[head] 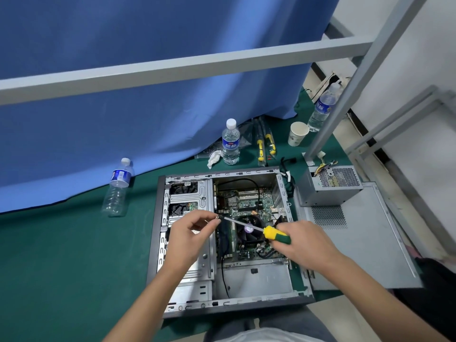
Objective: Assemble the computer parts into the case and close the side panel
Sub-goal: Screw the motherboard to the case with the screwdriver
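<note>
An open computer case lies flat on the green mat, its motherboard and CPU fan exposed. My right hand grips the yellow-green handle of a screwdriver above the board. My left hand pinches a small screw at the screwdriver's tip. A grey power supply with loose wires stands outside the case at the right, on the detached side panel.
Three water bottles and a paper cup stand behind the case. Two packaged screwdrivers and a crumpled tissue lie near the blue curtain. A grey metal frame crosses overhead and down at right.
</note>
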